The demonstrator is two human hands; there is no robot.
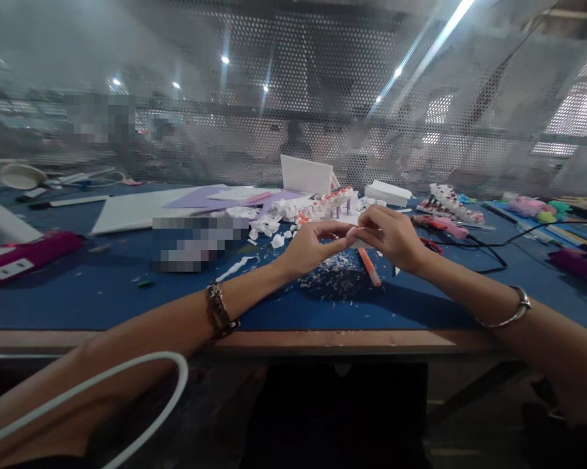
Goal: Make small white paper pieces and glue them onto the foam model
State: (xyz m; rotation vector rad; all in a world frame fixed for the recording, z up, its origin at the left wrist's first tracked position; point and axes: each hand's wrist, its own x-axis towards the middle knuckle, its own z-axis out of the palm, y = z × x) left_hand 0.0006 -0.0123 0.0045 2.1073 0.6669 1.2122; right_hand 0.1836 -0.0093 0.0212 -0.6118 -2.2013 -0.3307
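My left hand [317,245] and my right hand [393,236] meet above the blue table, fingertips touching. Both are closed in a pinch on a small white piece [359,243], mostly covered by the fingers. Below them lies an orange strip [370,268], partly under the right hand. White shavings [339,264] are scattered on the tabletop beneath the hands. Just behind the fingers stands a white model [339,200] with orange-red bits on it. Torn white scraps [268,225] lie heaped to its left.
White and purple sheets [141,207] spread across the left. Magenta power strips [32,257] sit at both sides. A pink-and-red tool [444,226] lies on the right near a black cable [501,260]. Another white model with red dots [452,204] stands behind it. Perforated metal mesh [254,143] rises at the back.
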